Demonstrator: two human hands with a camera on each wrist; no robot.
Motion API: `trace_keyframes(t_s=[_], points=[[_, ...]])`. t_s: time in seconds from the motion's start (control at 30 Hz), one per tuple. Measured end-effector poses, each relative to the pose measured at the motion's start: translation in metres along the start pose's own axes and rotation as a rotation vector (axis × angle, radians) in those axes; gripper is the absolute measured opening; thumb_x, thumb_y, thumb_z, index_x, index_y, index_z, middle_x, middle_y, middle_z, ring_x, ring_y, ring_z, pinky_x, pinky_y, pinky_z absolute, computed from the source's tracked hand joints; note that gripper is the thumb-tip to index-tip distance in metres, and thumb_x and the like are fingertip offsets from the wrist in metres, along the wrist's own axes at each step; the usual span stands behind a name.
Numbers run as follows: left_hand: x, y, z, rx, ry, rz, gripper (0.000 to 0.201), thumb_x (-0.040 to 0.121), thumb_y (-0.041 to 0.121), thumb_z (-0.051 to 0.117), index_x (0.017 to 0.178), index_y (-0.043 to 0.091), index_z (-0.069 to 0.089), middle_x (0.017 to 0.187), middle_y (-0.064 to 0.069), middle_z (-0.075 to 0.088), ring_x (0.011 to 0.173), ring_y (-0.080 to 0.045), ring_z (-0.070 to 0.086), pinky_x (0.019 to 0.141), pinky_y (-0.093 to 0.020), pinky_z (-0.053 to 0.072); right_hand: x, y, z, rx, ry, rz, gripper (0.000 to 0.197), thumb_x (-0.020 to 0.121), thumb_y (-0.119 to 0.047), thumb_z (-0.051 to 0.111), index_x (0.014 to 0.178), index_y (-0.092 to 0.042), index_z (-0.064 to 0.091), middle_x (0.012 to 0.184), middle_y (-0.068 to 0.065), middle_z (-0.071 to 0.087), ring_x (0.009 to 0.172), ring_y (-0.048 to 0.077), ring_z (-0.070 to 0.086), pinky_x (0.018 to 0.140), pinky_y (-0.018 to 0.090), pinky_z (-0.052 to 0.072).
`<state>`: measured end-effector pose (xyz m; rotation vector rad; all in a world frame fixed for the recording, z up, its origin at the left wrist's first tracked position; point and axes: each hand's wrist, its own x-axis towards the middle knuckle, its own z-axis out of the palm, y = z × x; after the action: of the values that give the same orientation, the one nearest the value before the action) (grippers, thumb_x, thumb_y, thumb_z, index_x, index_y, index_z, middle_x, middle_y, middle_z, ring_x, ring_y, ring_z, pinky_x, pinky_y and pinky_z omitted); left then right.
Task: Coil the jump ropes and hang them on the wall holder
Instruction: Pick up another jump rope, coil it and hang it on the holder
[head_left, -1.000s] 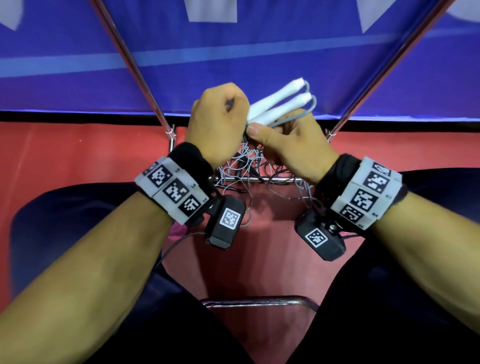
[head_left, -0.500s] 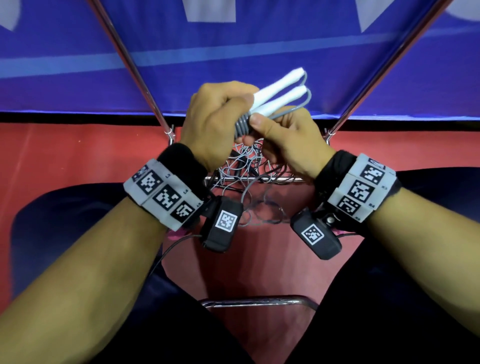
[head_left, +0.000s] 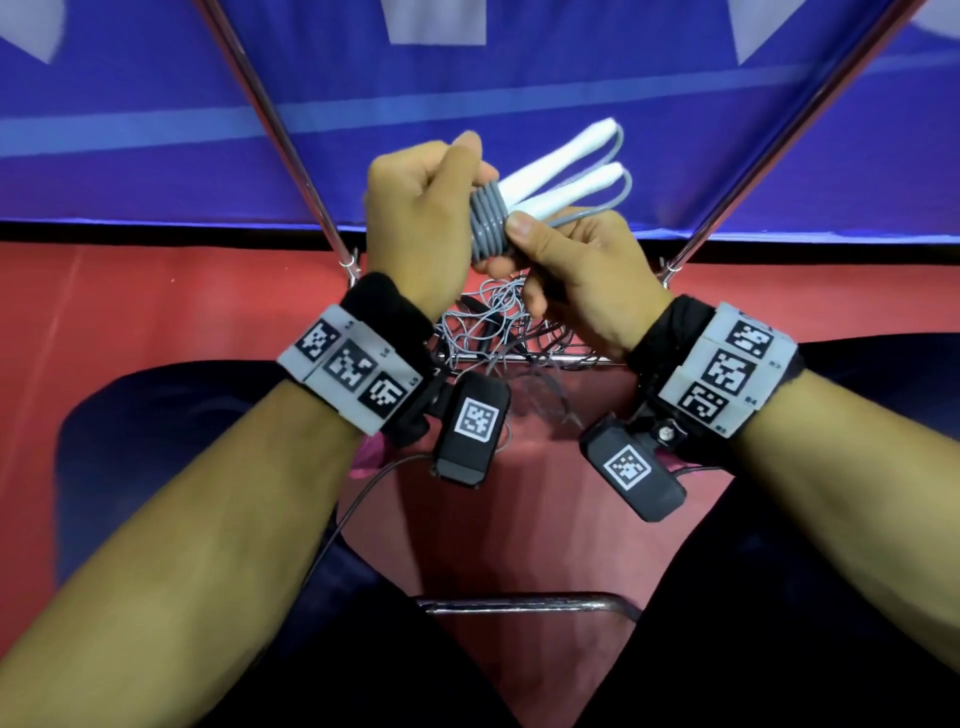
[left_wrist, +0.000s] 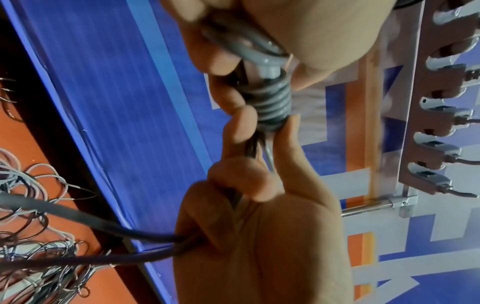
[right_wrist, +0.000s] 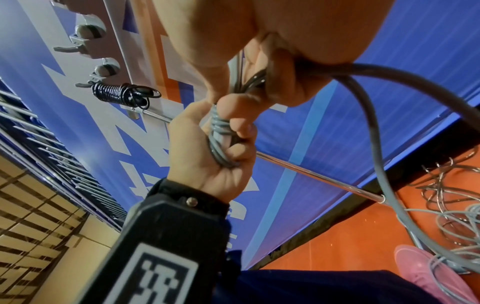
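A grey jump rope is wound in tight turns into a coil (head_left: 488, 223) just below its two white handles (head_left: 566, 171), which point up and right. My left hand (head_left: 421, 218) grips the bundle at the handles' base and holds grey loops (right_wrist: 221, 144). My right hand (head_left: 582, 270) pinches the coil's lower end, thumb on the turns (left_wrist: 272, 105), and the free rope (right_wrist: 369, 115) runs out of its fist. The wall holder (left_wrist: 428, 102) has a row of hooks, and a coiled black rope (right_wrist: 116, 93) hangs on one.
A tangle of loose thin ropes (head_left: 498, 332) lies on the red floor beneath my hands, by a metal bar (head_left: 509, 358). Two slanted metal rods (head_left: 291, 156) (head_left: 779, 130) cross a blue banner. A chair's bar (head_left: 519, 603) sits between my knees. A pink shoe (right_wrist: 428, 273) shows.
Both hands have risen slightly. My left hand has swung round the bundle, and a stack of tight grey turns now shows below the handles where my fingers covered it before.
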<state>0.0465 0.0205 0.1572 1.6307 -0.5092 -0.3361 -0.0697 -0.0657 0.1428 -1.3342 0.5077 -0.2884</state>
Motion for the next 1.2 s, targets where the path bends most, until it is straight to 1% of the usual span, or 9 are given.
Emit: trace_keyframes(t_s=[0.07, 0.23, 0.33, 0.47, 0.57, 0.7, 0.87, 1.03, 1.2], points=[[-0.001, -0.002, 0.003, 0.100, 0.071, 0.028, 0.035, 0.088, 0.030, 0.056, 0.064, 0.009, 0.069, 0.056, 0.005, 0.061, 0.056, -0.013, 0.054, 0.058, -0.034, 0.046, -0.001, 0.000, 0.003, 0.024, 0.007, 0.023, 0.028, 0.102, -0.014, 0.052, 0.085, 0.003, 0.066, 0.064, 0.002, 0.070, 0.035, 0.007, 0.047, 0.039, 0.014, 0.033], [-0.004, 0.002, 0.007, 0.145, -0.009, 0.067, 0.021, 0.089, 0.015, 0.064, 0.068, 0.013, 0.065, 0.051, 0.017, 0.055, 0.050, 0.001, 0.050, 0.052, -0.012, 0.040, -0.002, 0.000, 0.005, 0.034, 0.026, 0.053, 0.041, 0.103, -0.018, 0.050, 0.083, 0.015, 0.062, 0.047, -0.004, 0.063, 0.031, 0.005, 0.040, 0.036, 0.015, 0.027], [-0.006, 0.006, 0.005, 0.118, -0.076, 0.126, 0.013, 0.085, 0.013, 0.065, 0.077, 0.014, 0.075, 0.068, 0.011, 0.068, 0.063, 0.003, 0.059, 0.063, -0.015, 0.046, -0.001, 0.003, 0.003, 0.045, 0.036, 0.031, 0.042, 0.101, -0.025, 0.055, 0.067, 0.000, 0.061, 0.055, 0.005, 0.067, 0.033, 0.010, 0.040, 0.038, 0.017, 0.028], [-0.005, -0.003, 0.003, 0.189, -0.116, 0.057, 0.028, 0.084, 0.032, 0.075, 0.059, 0.022, 0.067, 0.051, 0.004, 0.059, 0.047, -0.015, 0.055, 0.049, -0.026, 0.042, -0.008, 0.007, 0.005, -0.082, 0.004, 0.004, 0.036, 0.104, -0.022, 0.051, 0.078, -0.002, 0.067, 0.059, -0.001, 0.070, 0.033, 0.008, 0.045, 0.038, 0.018, 0.030], [0.001, -0.008, 0.001, 0.282, -0.095, 0.056, 0.047, 0.081, 0.043, 0.071, 0.054, 0.006, 0.061, 0.044, -0.005, 0.047, 0.046, -0.021, 0.041, 0.050, -0.031, 0.037, -0.010, 0.001, 0.003, -0.252, -0.019, -0.008, 0.041, 0.105, -0.027, 0.050, 0.078, 0.000, 0.067, 0.061, 0.003, 0.070, 0.033, 0.013, 0.048, 0.037, 0.018, 0.034], [0.012, -0.008, -0.002, 0.499, -0.075, 0.107, 0.045, 0.084, 0.043, 0.066, 0.058, 0.006, 0.066, 0.045, 0.004, 0.050, 0.054, -0.023, 0.048, 0.062, -0.028, 0.041, -0.007, 0.000, -0.010, -0.872, -0.032, -0.125, 0.050, 0.094, -0.047, 0.060, 0.069, -0.004, 0.059, 0.057, 0.003, 0.061, 0.047, 0.013, 0.047, 0.047, 0.027, 0.036], [0.007, -0.016, 0.001, 0.805, -0.259, 0.155, 0.042, 0.093, 0.046, 0.061, 0.070, 0.012, 0.068, 0.063, 0.001, 0.055, 0.084, -0.036, 0.055, 0.085, -0.038, 0.048, -0.013, 0.004, -0.011, -1.274, -0.066, -0.294, 0.019, 0.086, -0.027, 0.063, 0.096, -0.011, 0.060, 0.083, 0.013, 0.069, 0.077, 0.041, 0.061, 0.066, 0.043, 0.049], [-0.001, -0.019, 0.003, 0.984, -0.494, 0.239, 0.032, 0.095, 0.035, 0.059, 0.077, 0.012, 0.070, 0.077, -0.013, 0.065, 0.086, -0.038, 0.052, 0.076, -0.039, 0.041, -0.012, -0.008, -0.022, -1.431, -0.257, -0.249, 0.014, 0.088, -0.033, 0.065, 0.089, -0.026, 0.053, 0.086, 0.011, 0.067, 0.082, 0.040, 0.061, 0.066, 0.041, 0.048], [-0.009, -0.013, 0.001, 0.906, -0.735, 0.231, 0.039, 0.093, 0.025, 0.052, 0.059, 0.008, 0.044, 0.053, -0.007, 0.033, 0.059, -0.026, 0.031, 0.056, -0.035, 0.026, -0.011, -0.019, -0.037, -1.288, -0.370, -0.145, 0.035, 0.087, -0.050, 0.068, 0.070, -0.024, 0.052, 0.062, -0.006, 0.055, 0.060, 0.017, 0.051, 0.061, 0.032, 0.044]])
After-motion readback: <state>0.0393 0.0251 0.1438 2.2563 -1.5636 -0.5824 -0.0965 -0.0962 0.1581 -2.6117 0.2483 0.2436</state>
